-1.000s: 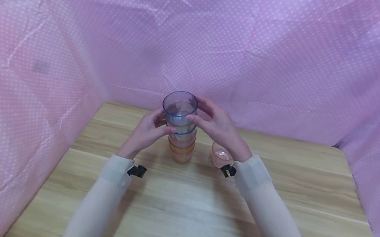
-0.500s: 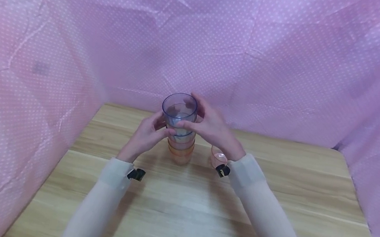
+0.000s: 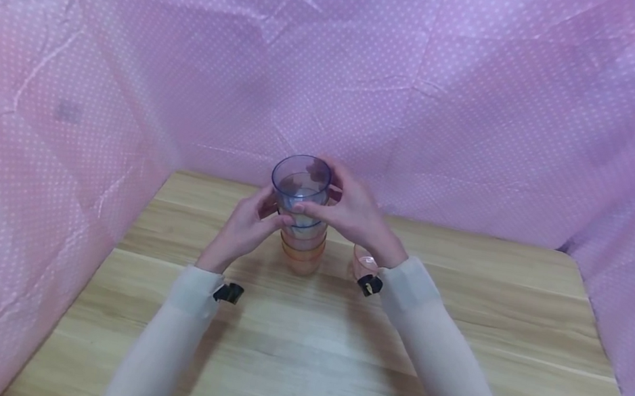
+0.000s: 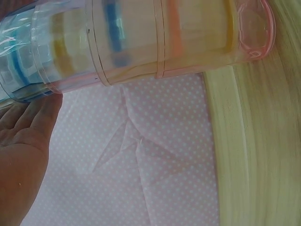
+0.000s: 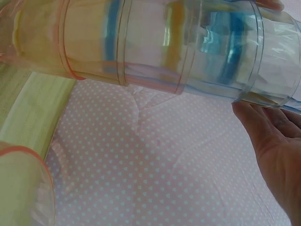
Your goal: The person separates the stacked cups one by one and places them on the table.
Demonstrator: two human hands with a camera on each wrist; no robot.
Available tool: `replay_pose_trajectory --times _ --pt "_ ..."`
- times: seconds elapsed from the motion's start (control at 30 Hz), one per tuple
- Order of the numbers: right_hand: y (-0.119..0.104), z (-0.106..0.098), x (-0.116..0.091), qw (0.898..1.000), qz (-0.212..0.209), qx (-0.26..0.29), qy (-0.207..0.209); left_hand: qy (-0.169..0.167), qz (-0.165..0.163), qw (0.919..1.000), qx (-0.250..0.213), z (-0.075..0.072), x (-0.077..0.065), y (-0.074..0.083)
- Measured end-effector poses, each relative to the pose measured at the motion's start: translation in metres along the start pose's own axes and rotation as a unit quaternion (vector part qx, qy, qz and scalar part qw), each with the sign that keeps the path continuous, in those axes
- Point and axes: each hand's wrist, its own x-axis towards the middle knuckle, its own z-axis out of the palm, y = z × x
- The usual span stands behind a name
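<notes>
a tall, round stack of clear, tinted plastic cups [image 3: 303, 242] stands upright on the far part of the pale wood-grain table [image 3: 293, 359], a little left of centre, with orange and yellow tones low down and blue ones higher up. at its top is a see-through plastic cup with a dark blue rim [image 3: 298, 185], mouth upward. the right hand [image 3: 358, 211] grips this cup, thumb on the near side and fingers round the far right. the left hand [image 3: 246, 220] holds the stack just below, pinching it between the thumb in front and the fingers behind; whether those fingertips are spread i cannot tell. just right of the stack, partly behind the right wrist, sits a single clear cup with an orange rim [image 3: 366, 260]. pale long sleeves [image 3: 447, 361] cover both arms, and pink cloth with white dots [image 3: 338, 57] hangs at the far, left and right sides.
</notes>
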Motion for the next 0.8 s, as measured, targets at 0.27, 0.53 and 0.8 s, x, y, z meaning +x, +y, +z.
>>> replay_pose_trajectory --times 0.27,0.53,0.8 --pt "0.0011 0.0020 -0.0014 1.000 -0.018 -0.009 0.019 0.009 0.009 0.9999 -0.008 0.0025 0.0000 0.0009" --pt "0.0045 0.0030 -0.0020 1.000 -0.018 0.003 0.022 0.007 0.017 0.9998 -0.007 0.0035 -0.0013 -0.0004" --pt "0.0058 0.0028 -0.0021 1.000 -0.007 -0.002 0.024 0.006 0.029 0.9996 -0.002 0.0040 -0.0011 -0.0046"
